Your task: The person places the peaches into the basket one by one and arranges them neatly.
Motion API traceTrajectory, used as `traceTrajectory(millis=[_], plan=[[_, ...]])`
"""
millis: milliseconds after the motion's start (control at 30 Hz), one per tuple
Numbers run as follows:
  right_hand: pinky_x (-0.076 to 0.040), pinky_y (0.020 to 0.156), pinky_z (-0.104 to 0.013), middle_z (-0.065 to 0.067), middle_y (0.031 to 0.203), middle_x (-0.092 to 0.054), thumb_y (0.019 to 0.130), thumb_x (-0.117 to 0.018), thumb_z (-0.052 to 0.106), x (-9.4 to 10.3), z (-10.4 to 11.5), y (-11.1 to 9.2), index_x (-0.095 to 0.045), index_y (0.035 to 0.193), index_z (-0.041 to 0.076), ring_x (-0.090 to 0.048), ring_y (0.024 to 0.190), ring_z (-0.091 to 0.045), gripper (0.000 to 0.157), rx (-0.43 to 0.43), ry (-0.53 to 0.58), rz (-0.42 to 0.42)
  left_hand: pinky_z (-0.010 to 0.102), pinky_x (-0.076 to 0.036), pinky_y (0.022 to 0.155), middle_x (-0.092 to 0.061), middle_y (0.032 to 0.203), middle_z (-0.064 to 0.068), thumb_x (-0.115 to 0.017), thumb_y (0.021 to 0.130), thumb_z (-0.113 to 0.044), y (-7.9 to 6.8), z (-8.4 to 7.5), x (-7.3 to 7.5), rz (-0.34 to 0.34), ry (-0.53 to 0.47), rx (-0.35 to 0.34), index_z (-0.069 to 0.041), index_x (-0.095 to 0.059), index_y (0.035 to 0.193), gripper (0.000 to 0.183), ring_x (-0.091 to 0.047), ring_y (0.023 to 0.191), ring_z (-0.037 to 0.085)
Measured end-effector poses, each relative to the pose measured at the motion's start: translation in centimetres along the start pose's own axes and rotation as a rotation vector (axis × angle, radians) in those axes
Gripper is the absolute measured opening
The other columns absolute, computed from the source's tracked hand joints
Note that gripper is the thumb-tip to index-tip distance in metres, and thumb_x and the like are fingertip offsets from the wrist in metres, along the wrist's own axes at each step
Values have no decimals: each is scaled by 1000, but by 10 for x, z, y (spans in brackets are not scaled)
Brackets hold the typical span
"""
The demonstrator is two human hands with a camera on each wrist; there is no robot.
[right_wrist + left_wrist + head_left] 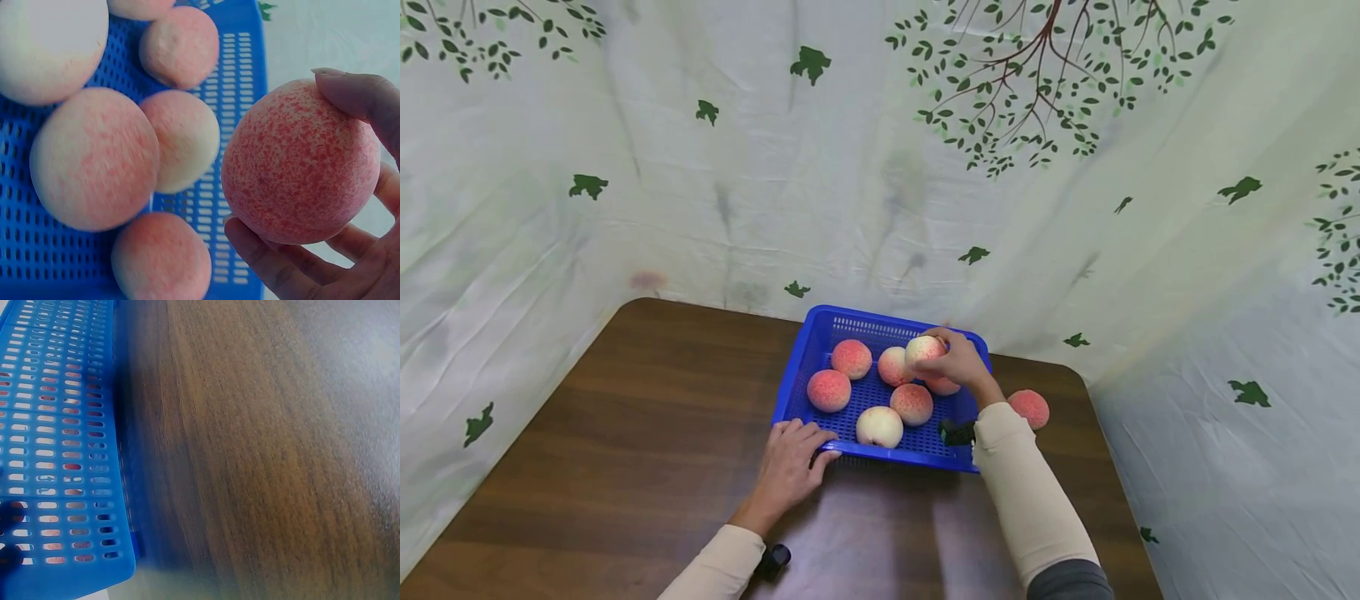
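Observation:
A blue plastic basket (790, 375) with slotted walls holds several pink and cream peaches. My left hand (790, 467) grips its near rim at the left corner, fingers over the edge. In the left wrist view the basket's wall (44, 450) fills the left side. Above the basket's right part, my right hand (958, 358) holds a peach (923, 350) between thumb and fingers. Up close in the right wrist view, the held peach (300, 162) shows red speckles, with the fingers (269, 256) around it. Below lie other peaches, among them a pale one (880, 427) near the front.
One more peach (1028, 408) lies on the brown wooden table (647, 433), to the right of the basket and close to my right sleeve (1030, 492). A white curtain (850, 183) printed with leaves hangs behind the table and along its sides.

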State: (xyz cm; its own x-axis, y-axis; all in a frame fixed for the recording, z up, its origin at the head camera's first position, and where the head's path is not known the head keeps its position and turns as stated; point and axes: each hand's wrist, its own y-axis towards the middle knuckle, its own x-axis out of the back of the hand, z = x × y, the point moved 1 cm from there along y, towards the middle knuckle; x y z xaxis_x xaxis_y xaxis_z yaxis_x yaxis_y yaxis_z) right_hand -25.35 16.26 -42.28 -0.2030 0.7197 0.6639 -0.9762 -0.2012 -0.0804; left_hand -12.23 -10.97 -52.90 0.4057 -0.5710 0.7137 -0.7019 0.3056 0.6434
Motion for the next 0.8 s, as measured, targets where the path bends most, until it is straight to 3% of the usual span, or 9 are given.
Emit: traceTrajectory(millis=[367,567,800], plan=[[-51,84,-41,-12,114,-64,71,-82,14,-35,9,12,-64,118,9,-61,97,-26,50,-20,84,37,40,-37,75,-62,77,-3,-67,81,-36,-1,1,-1,-14,-12,-5,-17,-72,88,21,-50,72,20],[-51,83,-40,-10,111,-65,69,-85,13,-55,11,19,-67,113,9,-61,97,-26,48,-5,75,70,40,-37,75,-62,77,-4,-67,81,-36,-1,1,0,-8,-14,-2,-17,-72,89,21,-51,73,20],[-51,84,-39,-9,112,-64,70,-85,18,-72,16,20,-67,115,10,-59,98,-25,49,-45,60,151,40,-37,76,-63,78,-4,-66,82,-36,-1,1,1,-3,-8,0,-17,-72,89,21,-51,73,19]])
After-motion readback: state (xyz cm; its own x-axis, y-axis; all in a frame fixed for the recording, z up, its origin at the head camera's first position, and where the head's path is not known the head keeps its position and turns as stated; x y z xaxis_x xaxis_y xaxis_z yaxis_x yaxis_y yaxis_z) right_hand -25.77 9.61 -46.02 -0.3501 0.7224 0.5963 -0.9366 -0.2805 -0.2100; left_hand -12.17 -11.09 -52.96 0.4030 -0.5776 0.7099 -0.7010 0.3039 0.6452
